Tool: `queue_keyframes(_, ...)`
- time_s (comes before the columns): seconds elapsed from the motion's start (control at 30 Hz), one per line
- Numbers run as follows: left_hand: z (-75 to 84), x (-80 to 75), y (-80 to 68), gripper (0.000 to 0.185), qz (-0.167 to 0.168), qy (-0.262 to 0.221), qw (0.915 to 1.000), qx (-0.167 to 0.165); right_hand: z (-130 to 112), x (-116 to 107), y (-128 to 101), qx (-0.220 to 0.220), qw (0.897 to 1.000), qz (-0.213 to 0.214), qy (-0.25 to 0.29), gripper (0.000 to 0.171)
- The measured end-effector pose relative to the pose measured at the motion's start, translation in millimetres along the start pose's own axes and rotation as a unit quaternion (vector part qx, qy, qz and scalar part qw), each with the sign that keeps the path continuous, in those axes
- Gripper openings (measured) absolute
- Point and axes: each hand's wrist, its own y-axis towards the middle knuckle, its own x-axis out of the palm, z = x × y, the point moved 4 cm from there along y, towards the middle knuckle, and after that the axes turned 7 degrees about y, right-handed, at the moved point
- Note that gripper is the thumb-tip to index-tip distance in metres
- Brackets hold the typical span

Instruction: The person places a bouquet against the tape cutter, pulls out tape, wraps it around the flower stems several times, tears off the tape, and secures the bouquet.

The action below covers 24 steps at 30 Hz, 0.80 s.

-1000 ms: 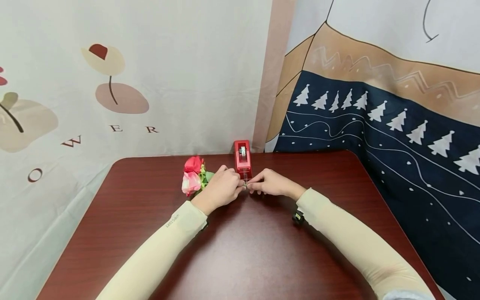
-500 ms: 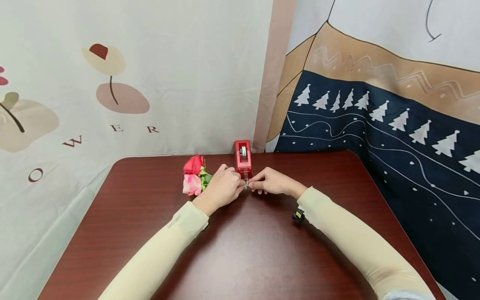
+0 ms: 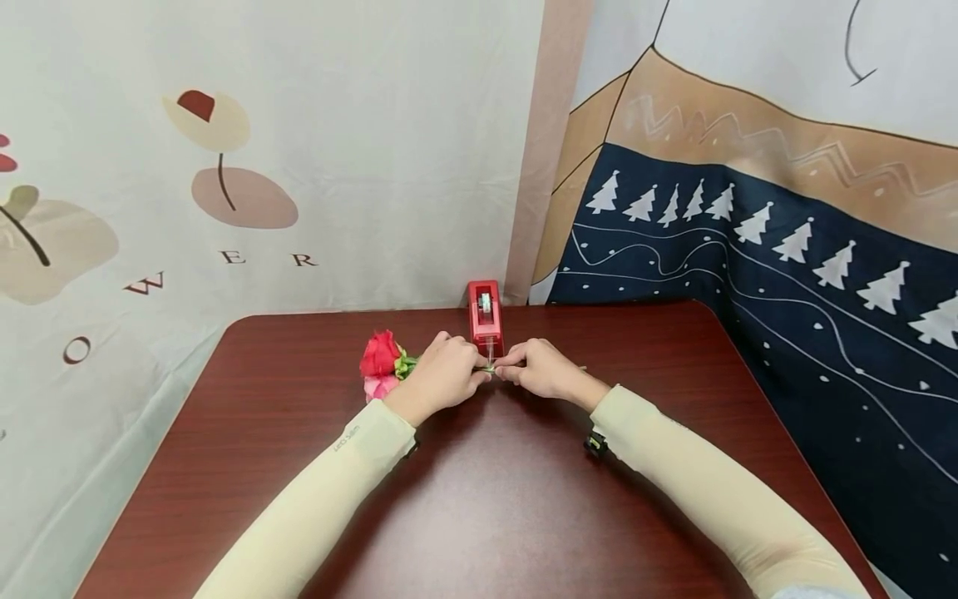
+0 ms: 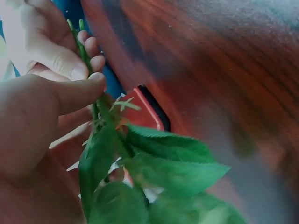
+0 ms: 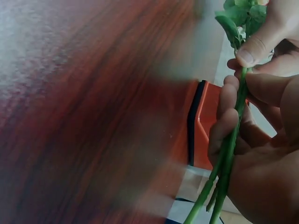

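A red rose (image 3: 379,353) and a pink rose (image 3: 379,388) show left of my left hand (image 3: 441,372) in the head view, the pink one partly hidden by the wrist. My left hand pinches their green stems below the leaves (image 4: 168,163). Close beside it, my right hand (image 3: 545,368) holds the same stems (image 5: 226,156) between thumb and fingers, and their cut ends stick out past it. Just behind the fingertips stands a red tape dispenser (image 3: 485,320). A clear strip of tape (image 3: 490,351) runs from it towards the stems; whether it sticks to them I cannot tell.
The dark red-brown table (image 3: 509,499) reaches back to a pale printed curtain (image 3: 389,166). A navy curtain with white trees (image 3: 674,241) hangs along the right side.
The roses have turned: the red bloom has dropped lower, and the pink one has slid partly behind the left wrist. Stem ends now show beyond the right hand. The dispenser stands where it was.
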Motion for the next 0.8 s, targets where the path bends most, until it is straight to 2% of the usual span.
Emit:
queue_keyframes(0.2, -3.6, -3.7, 4.0, 0.016, -0.03, -0.026, 0.9992, -0.001, -4.5, 1.6, -3.8, -0.042, 0.997, 0.041, -0.052, 0.016)
queue_keyframes(0.4, -7.2, -3.9, 7.6, 0.017, -0.067, -0.056, 0.9961, 0.004, -7.9, 2.2, -6.5, -0.064, 0.994, 0.06, -0.064, 0.019)
queue_keyframes(0.6, -6.6, 0.0, 8.6, 0.016, -0.062, -0.056, 0.9964, 0.01, -8.5, 1.8, -8.4, -0.076, 0.993, 0.064, -0.07, 0.021)
queue_keyframes(0.8, -3.3, 1.4, 6.4, 0.015, -0.041, -0.003, 0.9989, 0.021, -7.1, 0.9, -5.8, -0.076, 0.993, 0.051, -0.076, 0.02)
